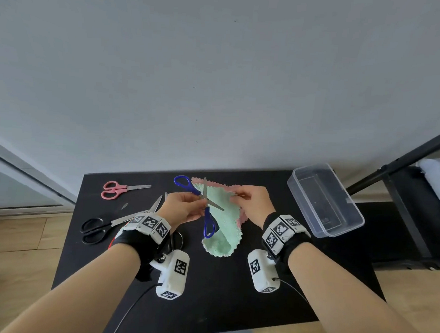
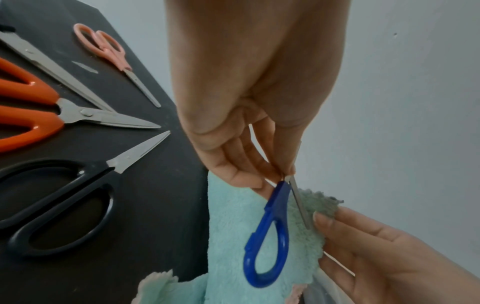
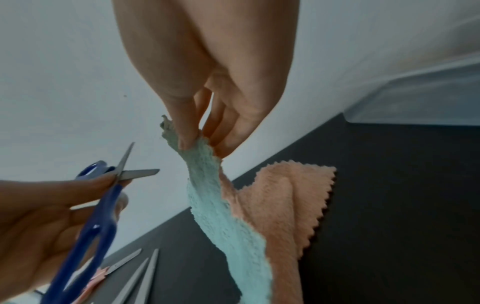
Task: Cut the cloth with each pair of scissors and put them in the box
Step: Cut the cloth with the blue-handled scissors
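Left hand pinching blue scissors, no legible text

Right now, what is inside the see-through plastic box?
No scissors are inside the clear rectangular plastic box. Through its walls only the black table shows, plus a small label on the base. Nothing hides its inside.

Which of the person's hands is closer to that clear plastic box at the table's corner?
The right hand, which pinches the cloth just left of the clear box. The left hand, gripping the blue scissors, is farther left, beyond the cloth.
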`<state>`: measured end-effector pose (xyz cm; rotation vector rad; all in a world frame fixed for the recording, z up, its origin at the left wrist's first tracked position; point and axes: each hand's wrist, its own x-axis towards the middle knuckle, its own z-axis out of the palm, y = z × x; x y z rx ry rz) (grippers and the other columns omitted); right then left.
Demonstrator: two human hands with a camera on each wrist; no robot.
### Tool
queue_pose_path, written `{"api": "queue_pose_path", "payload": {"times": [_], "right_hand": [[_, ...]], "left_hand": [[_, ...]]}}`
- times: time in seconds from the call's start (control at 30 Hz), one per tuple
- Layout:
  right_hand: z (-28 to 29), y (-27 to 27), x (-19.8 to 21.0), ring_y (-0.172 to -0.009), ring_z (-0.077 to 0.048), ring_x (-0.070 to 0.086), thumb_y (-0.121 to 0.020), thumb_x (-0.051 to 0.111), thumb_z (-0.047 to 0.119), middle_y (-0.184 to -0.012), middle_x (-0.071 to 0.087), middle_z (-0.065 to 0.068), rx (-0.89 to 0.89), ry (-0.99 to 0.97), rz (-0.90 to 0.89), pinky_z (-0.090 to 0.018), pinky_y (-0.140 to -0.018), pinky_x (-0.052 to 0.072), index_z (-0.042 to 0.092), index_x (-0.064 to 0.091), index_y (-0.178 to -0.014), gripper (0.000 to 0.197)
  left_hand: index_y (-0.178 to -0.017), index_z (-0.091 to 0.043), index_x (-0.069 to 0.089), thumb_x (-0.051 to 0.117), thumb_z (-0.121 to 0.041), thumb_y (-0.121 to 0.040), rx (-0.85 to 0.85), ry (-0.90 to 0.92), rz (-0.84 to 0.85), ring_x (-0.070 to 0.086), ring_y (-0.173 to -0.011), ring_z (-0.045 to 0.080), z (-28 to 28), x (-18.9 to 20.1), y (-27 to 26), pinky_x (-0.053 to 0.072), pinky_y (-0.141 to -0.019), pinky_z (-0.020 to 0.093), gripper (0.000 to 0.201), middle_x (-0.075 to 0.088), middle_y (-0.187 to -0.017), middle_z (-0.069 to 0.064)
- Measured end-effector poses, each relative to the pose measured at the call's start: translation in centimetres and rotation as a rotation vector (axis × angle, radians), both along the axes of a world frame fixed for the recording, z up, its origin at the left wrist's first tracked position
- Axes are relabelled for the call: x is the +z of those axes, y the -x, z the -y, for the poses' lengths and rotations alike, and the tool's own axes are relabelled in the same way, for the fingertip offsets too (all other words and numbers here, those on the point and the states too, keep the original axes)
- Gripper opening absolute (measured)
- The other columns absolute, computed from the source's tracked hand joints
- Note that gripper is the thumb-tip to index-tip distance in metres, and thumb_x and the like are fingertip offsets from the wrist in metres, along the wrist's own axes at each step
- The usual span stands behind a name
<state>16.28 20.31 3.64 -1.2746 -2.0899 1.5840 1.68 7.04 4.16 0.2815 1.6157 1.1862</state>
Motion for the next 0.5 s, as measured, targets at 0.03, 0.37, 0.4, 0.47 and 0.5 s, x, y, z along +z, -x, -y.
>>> {"api": "queue_pose_path", "payload": {"times": [0.03,0.37,0.4,0.47,0.5], "right_hand": [[0.0,0.2,0.5,-0.086,-0.015,0.067,-0.084,0.066,0.004,-0.087,0.070,0.006,0.046,-0.007,-0.008,-0.029,-0.082,0.054,0.021,0.073,-0.090,0.019],[-0.4,2.8,4.0,-0.089,-0.019,0.068,-0.081,0.071,0.004,-0.097,0.072,-0.016,0.155,0.066,-0.112,-0.029,-0.084,0.056,0.004,0.071,-0.095,0.013],[-0.5,2.9,4.0,-0.088,-0.018,0.068,-0.081,0.071,0.004,-0.096,0.072,-0.016,0.155,0.080,-0.119,-0.028,-0.083,0.056,0.005,0.071,-0.094,0.013],[-0.4,3.2,4.1,-0.086,-0.015,0.068,-0.082,0.071,0.006,-0.091,0.072,-0.010,0.190,0.098,-0.128,-0.027,-0.082,0.056,0.009,0.071,-0.091,0.009],[-0.3,3.3,4.1,-0.085,-0.015,0.067,-0.083,0.071,0.008,-0.089,0.072,-0.007,0.215,0.104,-0.127,-0.028,-0.083,0.056,0.012,0.071,-0.089,0.007]], "left_hand": [[-0.102,0.005,0.067,0.067,-0.009,-0.086,-0.001,-0.015,-0.012,0.064,-0.076,0.015,-0.2,0.5,0.0,0.056,-0.068,0.017,0.022,0.068,-0.090,0.012],[-0.098,0.002,0.068,0.073,-0.006,-0.080,0.029,-0.065,-0.088,0.065,-0.057,0.006,-1.1,3.4,1.1,0.054,-0.063,0.017,0.021,0.069,-0.073,0.005],[-0.099,0.002,0.068,0.074,-0.006,-0.079,0.032,-0.064,-0.088,0.065,-0.057,0.006,-1.0,3.4,1.2,0.053,-0.063,0.017,0.022,0.069,-0.074,0.005],[-0.100,0.003,0.067,0.074,-0.006,-0.079,0.039,-0.066,-0.083,0.065,-0.057,0.007,-1.0,3.5,1.4,0.053,-0.063,0.017,0.024,0.069,-0.075,0.006],[-0.100,0.003,0.067,0.074,-0.006,-0.079,0.043,-0.067,-0.081,0.064,-0.057,0.007,-0.9,3.5,1.5,0.053,-0.063,0.017,0.024,0.069,-0.074,0.006]]}}
